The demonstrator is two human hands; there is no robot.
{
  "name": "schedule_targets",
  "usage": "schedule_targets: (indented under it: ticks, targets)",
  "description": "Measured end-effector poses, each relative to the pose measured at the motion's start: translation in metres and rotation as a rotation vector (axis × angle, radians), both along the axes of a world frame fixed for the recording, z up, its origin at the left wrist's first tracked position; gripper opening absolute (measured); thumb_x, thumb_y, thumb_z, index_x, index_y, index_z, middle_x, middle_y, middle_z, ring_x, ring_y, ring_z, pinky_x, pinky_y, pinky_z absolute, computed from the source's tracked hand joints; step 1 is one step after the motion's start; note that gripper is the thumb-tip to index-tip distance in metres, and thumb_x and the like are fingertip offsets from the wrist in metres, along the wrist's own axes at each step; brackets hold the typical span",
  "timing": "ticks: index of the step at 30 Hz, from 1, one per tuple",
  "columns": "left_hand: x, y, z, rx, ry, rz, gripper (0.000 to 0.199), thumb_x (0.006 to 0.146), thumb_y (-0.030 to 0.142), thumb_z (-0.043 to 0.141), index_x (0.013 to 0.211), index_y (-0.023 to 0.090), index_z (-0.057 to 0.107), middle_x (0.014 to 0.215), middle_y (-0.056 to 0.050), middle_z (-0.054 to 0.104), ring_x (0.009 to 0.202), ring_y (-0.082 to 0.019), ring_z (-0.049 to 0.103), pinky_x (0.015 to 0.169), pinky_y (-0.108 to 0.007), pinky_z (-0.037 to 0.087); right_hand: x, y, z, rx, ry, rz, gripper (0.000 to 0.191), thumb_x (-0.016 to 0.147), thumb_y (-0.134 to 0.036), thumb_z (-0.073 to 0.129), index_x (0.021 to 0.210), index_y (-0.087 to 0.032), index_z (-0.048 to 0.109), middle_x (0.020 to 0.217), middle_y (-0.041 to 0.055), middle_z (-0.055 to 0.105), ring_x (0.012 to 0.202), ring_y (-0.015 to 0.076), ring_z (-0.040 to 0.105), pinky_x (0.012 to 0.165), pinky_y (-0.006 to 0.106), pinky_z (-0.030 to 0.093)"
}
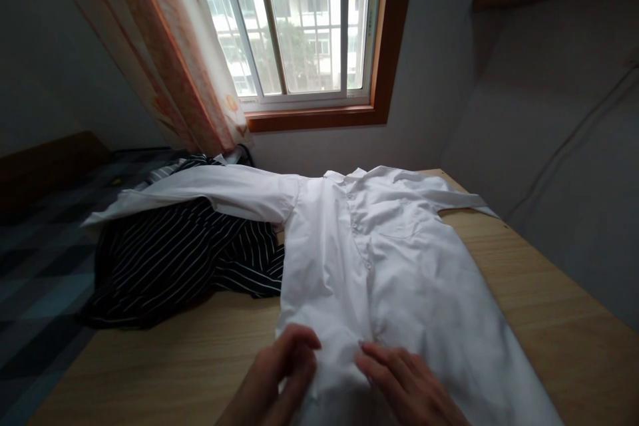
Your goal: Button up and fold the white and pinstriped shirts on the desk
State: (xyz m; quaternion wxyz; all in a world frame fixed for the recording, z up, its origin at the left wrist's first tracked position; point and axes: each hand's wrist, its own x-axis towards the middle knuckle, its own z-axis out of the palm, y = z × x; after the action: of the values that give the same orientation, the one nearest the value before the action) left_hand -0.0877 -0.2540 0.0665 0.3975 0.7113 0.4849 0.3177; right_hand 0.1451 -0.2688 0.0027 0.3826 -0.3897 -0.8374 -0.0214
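A white button-up shirt (pixel 329 253) lies front up, its collar towards the window and its buttoned front running down the middle. One sleeve stretches out to the left over a black garment with white stripes (pixel 164 259); the other reaches the right side of the table. My left hand (pixel 282 376) is at the shirt's lower left part, fingers bent and slightly apart, with no cloth visibly gripped. Over the lower front, just right of the button line, my right hand (pixel 407 379) has its fingers stretched out. Both hands are slightly blurred, and the hem is out of view.
Beneath the shirt is a light wooden table (pixel 559 319). A bed with a dark checked cover (pixel 34 273) stands along the left. At the back are a window with a brown frame (pixel 319 121) and a patterned curtain (pixel 164 46). A cable (pixel 569 136) hangs on the right wall.
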Motion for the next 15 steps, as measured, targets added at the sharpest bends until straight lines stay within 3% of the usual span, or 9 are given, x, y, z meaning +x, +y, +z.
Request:
schedule_targets:
  ticks: [2, 5, 7, 10, 15]
  targets:
    - [0.002, 0.005, 0.009, -0.106, -0.191, 0.201, 0.022, 0.092, 0.042, 0.051, 0.098, 0.021, 0.055, 0.072, 0.000, 0.059, 0.061, -0.013, 0.054, 0.053, -0.020, 0.044, -0.005, 0.002, 0.008, 0.064, 0.052, 0.016, 0.050, 0.100, -0.052, 0.026, 0.125, -0.017, 0.051, 0.105, 0.0118, 0.066, 0.092, 0.0208, 0.064, 0.079, 0.031, 0.051]
    - [0.006, 0.005, 0.010, -0.161, -0.360, 0.284, 0.029, 0.085, 0.047, 0.061, 0.096, 0.020, 0.055, 0.072, 0.000, 0.057, 0.061, -0.013, 0.053, 0.053, -0.020, 0.045, -0.016, 0.008, 0.018, 0.198, 0.146, 0.067, 0.040, 0.100, -0.043, 0.037, 0.124, -0.015, 0.050, 0.098, 0.0120, 0.066, 0.088, 0.0225, 0.064, 0.078, 0.037, 0.052]
    - [0.005, 0.003, 0.007, -0.144, -0.370, 0.232, 0.027, 0.085, 0.045, 0.062, 0.094, 0.021, 0.055, 0.073, 0.000, 0.056, 0.062, -0.012, 0.053, 0.054, -0.020, 0.045, -0.022, 0.013, 0.023, 0.216, 0.182, 0.113, 0.030, 0.097, -0.031, 0.046, 0.120, -0.013, 0.051, 0.087, 0.0086, 0.066, 0.077, 0.0200, 0.063, 0.070, 0.034, 0.051]
    - [-0.003, -0.001, 0.003, -0.034, -0.276, 0.051, 0.021, 0.086, 0.041, 0.062, 0.089, 0.021, 0.055, 0.072, 0.000, 0.056, 0.062, -0.012, 0.054, 0.055, -0.021, 0.047, -0.020, 0.021, 0.033, 0.154, 0.190, 0.198, 0.023, 0.092, -0.012, 0.045, 0.114, -0.012, 0.051, 0.077, 0.0039, 0.065, 0.063, 0.0153, 0.057, 0.060, 0.029, 0.047]
    - [-0.023, -0.002, 0.012, 0.170, -0.072, -0.224, 0.015, 0.084, 0.034, 0.067, 0.087, 0.025, 0.057, 0.072, 0.000, 0.058, 0.060, -0.012, 0.051, 0.056, -0.022, 0.045, 0.008, 0.023, 0.061, 0.224, 0.153, 0.113, 0.024, 0.086, -0.003, 0.045, 0.104, -0.015, 0.057, 0.074, 0.0032, 0.064, 0.068, 0.0164, 0.056, 0.069, 0.032, 0.045]
